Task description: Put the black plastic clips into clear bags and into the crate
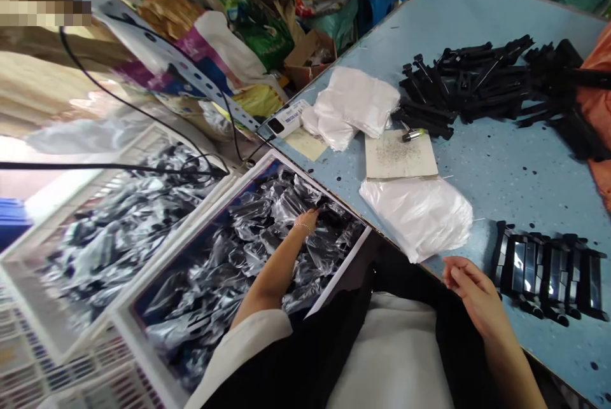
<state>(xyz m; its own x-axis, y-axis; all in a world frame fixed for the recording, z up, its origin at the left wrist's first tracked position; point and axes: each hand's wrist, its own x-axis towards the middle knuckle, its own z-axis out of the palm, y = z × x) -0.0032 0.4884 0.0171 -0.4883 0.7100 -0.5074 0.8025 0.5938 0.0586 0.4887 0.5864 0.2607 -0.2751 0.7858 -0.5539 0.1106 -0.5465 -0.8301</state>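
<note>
My left hand [307, 221] reaches down into a white crate [191, 238], among several black parts in clear plastic bags [224, 256]. Its fingers are hidden by the bags and by the angle, so whether it grips one does not show. My right hand [470, 288] hovers at the table's front edge, fingers loosely bent and apart, with nothing in it. Just right of it, a row of black parts with glossy panels [548, 272] lies on the blue table [539, 199]. A stack of clear plastic bags [420, 215] lies beyond the right hand.
Another crate [28, 263] of bagged parts stands at the left. A heap of loose black parts [477, 81] covers the table's far side. White bags [358, 100], a cardboard pad [401, 158] and a white power strip [289, 119] lie near the edge. Black cables [114, 168] cross the left.
</note>
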